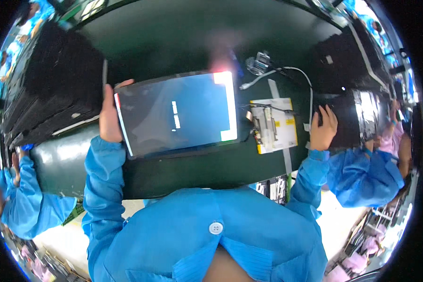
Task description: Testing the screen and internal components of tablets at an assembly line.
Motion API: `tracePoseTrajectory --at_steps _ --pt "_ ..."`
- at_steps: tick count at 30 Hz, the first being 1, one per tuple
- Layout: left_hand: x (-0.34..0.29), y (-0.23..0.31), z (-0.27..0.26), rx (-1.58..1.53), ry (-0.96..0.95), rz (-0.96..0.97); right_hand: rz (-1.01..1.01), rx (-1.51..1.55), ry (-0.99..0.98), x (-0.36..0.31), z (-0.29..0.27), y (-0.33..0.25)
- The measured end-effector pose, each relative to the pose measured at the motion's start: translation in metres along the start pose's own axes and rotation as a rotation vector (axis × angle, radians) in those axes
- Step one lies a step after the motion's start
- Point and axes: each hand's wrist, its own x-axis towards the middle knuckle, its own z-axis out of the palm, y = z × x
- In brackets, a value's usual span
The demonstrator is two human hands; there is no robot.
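Note:
A flat tablet-like display panel (155, 103) lies before me, its screen lit dark blue with white blocks along the right side and small white marks in the middle. My left hand (110, 120) is closed on its left edge, a finger reaching round the upper left corner. On the right, my right hand (323, 131) rests near a dark panel, fingers slightly bent and apart, with nothing visible in it. Between the display and that hand sits a white, yellow-edged battery-like pack (286, 136) with a narrow board and black wires on top.
A white cable (296, 69) curves beside a small clear-and-metal device (259, 63). Tall stacks of black panels stand left (56, 80) and right (343, 61). A glossy dark panel (345, 117) lies right. Blue-sleeved co-workers sit left (30, 207) and right (366, 176).

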Motion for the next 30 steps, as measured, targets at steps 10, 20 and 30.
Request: tracePoseTrajectory --at_steps 10,20,30 --pt "0.005 -0.001 -0.005 0.031 0.018 0.044 -0.423 0.639 -0.276 -0.014 -0.062 -0.175" --pt "0.011 0.0 -0.021 0.097 0.021 0.011 -0.414 0.756 -0.193 0.028 -0.043 -0.156" --pt "0.0 0.001 0.004 0.09 0.126 0.011 -0.576 0.949 -0.465 0.062 0.005 -0.147"
